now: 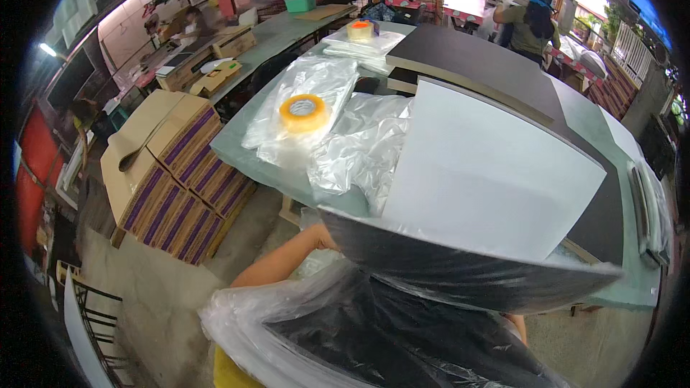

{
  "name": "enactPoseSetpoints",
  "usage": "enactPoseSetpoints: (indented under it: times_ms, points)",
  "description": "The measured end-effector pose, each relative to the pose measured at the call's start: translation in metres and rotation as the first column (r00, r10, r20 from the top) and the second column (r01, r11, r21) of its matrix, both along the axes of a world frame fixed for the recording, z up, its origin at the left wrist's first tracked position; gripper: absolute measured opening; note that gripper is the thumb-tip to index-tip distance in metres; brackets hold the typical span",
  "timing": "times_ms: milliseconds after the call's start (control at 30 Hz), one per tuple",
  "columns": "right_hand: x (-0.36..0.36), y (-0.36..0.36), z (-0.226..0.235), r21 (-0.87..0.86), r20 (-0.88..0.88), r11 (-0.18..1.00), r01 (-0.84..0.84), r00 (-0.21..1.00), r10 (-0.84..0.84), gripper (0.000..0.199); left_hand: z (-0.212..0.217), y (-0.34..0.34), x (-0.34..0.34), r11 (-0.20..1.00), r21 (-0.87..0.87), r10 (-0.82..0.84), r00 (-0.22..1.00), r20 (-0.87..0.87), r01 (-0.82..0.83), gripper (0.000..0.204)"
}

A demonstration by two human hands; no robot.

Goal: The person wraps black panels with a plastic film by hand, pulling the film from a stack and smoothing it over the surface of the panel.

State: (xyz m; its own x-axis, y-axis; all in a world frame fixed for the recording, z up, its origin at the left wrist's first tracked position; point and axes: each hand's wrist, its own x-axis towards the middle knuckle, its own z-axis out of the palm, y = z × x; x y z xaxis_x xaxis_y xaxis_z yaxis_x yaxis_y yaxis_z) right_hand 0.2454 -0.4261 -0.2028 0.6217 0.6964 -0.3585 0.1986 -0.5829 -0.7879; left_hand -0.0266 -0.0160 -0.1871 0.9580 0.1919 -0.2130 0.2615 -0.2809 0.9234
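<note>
A large dark board [460, 266] is tilted up in front of me, with a clear plastic bag [251, 309] draped over and around its near part. My left hand [327, 238] is at the board's left end, closed against its edge; the fingertips are hidden behind it. Only a sliver of my right hand or wrist [516, 325] shows below the board's lower right side, its fingers hidden. Beyond the board, a pale grey-white panel [489, 165] lies on the table. Crumpled clear plastic bags [363, 144] lie left of that panel.
The green table [244, 140] carries a yellow tape roll [303, 113] on flat plastic bags, another tape roll [361, 30] farther back, and dark boards [474, 65]. Stacked cardboard cartons [176, 179] stand at left. A metal rack [100, 323] is at lower left. Another person [532, 25] works at far right.
</note>
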Motion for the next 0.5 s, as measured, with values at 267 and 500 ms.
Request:
enactPoseSetpoints:
  times_ms: [267, 500]
  points:
    - [0.005, -0.005, -0.106, -0.202, 0.3, 0.973, 0.108, 0.953, -0.043, 0.015, -0.16, -0.001, 0.02, 0.848, 0.503, 0.072, 0.902, -0.425, 0.169, 0.029]
    - [0.014, -0.02, 0.153, 0.365, -0.089, 0.914, 0.175, 0.984, -0.153, 0.011, 0.092, -0.012, 0.011, 0.935, 0.335, 0.16, 0.98, -0.119, -0.112, 0.022]
